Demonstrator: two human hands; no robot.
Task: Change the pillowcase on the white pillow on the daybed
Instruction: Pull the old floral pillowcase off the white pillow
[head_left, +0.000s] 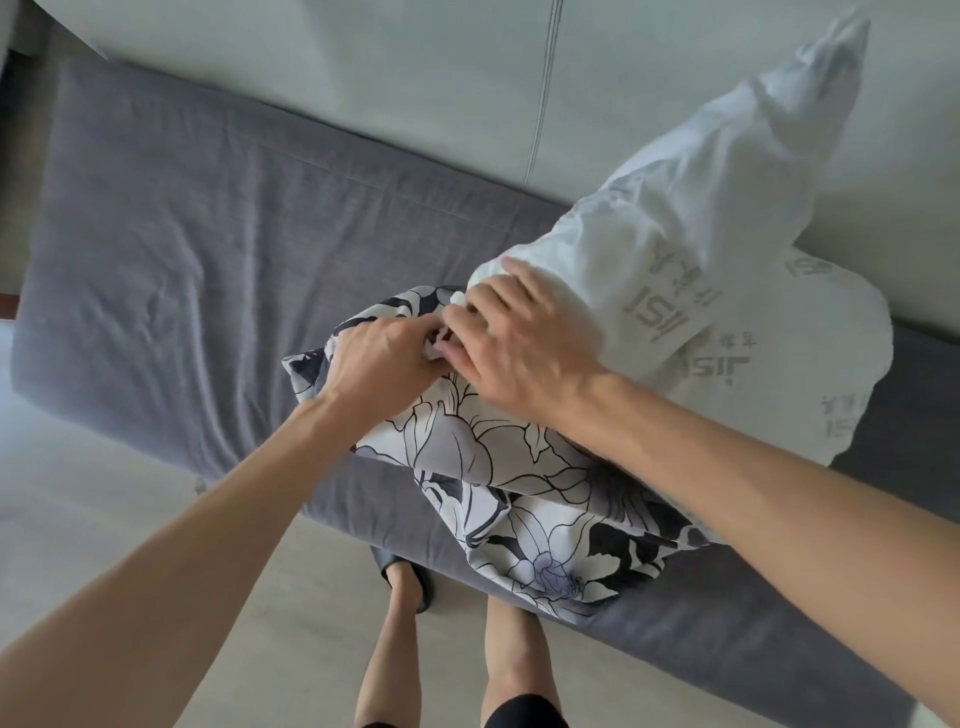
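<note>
- On the grey daybed (171, 234) in front of me, toward its right half, lies the white pillow (769, 332), printed with faint grey lettering.
- Its far end stands up in a rumpled peak against the pale wall (363, 67); its near-left end meets the floral pillowcase (498, 467).
- That pillowcase, black, grey and white with outlined flowers, lies crumpled on the near edge of the mattress, partly under my right forearm and spilling toward my legs.
- My left hand (379, 358) is curled round the bunched edge of the floral pillowcase, knuckles up, gripping the fabric just beside the pillow's corner.
- My right hand (514, 338) rests over the pillow's near-left corner, fingers bent down into the white fabric where it meets the pillowcase; the fingertips are tucked out of sight, so I cannot tell for certain whether they pinch the pillow or only press on it.
- Both hands touch each other at the fingers, right where white cloth and floral cloth come together.
- Near the bottom, my bare legs stand on the light floor (78, 519), close against the daybed's near edge, with one dark slipper (410, 577) on the left foot.
</note>
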